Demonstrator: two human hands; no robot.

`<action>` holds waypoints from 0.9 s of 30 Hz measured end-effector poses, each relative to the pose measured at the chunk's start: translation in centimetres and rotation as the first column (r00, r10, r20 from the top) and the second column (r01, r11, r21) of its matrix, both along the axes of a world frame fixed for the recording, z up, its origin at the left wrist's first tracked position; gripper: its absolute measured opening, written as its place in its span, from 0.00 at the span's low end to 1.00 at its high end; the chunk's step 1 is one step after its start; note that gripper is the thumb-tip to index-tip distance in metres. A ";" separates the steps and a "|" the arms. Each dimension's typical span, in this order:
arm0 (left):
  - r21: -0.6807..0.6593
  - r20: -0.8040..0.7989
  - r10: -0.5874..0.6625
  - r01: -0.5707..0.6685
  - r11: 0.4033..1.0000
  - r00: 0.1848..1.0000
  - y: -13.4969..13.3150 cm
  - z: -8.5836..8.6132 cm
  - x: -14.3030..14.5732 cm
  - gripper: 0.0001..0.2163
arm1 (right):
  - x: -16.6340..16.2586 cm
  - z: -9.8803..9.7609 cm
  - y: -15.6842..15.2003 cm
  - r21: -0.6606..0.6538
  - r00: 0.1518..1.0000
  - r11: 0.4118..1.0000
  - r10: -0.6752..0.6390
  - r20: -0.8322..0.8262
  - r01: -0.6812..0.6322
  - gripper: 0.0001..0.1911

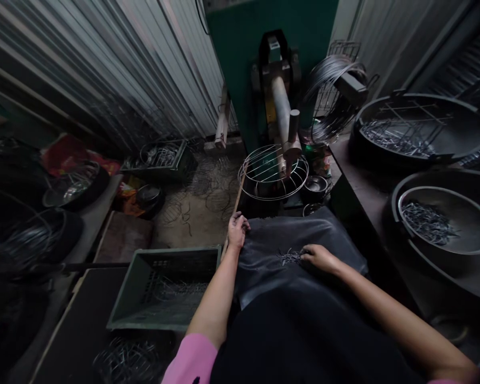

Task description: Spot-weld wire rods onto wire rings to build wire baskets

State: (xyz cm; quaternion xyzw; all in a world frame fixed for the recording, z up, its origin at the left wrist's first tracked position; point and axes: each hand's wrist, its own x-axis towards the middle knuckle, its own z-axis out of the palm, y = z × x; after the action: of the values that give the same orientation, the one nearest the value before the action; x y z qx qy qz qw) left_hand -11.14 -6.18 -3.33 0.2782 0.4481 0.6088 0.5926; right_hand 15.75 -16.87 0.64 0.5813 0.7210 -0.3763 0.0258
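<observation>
A dark leather-like apron (272,234) is spread over my lap, with a small heap of short metal wire pieces (289,257) on it. My right hand (319,258) is closed at the heap's right edge, its fingertips touching the pieces. My left hand (237,231) sits at the apron's far left corner with fingers curled; what they hold, if anything, is hidden. Ahead of both hands, a round wire rack (260,196) rests at the lower end of a green machine's metal arm (281,104). Neither hand touches the rack.
On the right bench stand a large black pan (464,152) and a basin (476,213), both with metal pieces. A green plastic crate (122,298) is at my left. A wire coil (336,69) hangs beside the machine. Wire rings (218,200) lie on the floor.
</observation>
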 end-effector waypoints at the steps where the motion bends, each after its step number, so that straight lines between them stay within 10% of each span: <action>1: -0.001 0.002 -0.001 0.001 1.000 1.000 0.0 0.0 0.0 0.19 | 0.7 0.4 0.0 -0.037 0.999 0.999 -0.026 -0.019 0.025 0.11; 8: 0.003 -0.003 -0.013 0.013 1.000 1.000 -0.1 0.6 0.2 0.19 | 1.8 3.2 0.7 -0.049 0.913 0.988 0.153 0.378 -0.145 0.13; 19: -0.003 -0.005 -0.025 0.025 1.000 1.000 -0.3 0.6 -0.1 0.19 | -2.1 1.5 0.4 -0.008 0.905 0.975 0.209 0.372 -0.222 0.13; 27: -0.026 0.030 -0.051 0.051 0.998 0.998 0.6 0.5 0.4 0.18 | 5.1 2.3 2.4 -0.209 0.981 0.959 -0.194 -0.003 0.190 0.09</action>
State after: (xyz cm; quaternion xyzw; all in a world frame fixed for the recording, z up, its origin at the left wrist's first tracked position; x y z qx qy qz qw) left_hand -10.78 -5.55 -2.80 0.2727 0.4402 0.5915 0.6181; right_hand 20.89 -14.50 2.98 0.6382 0.6182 -0.4569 0.0412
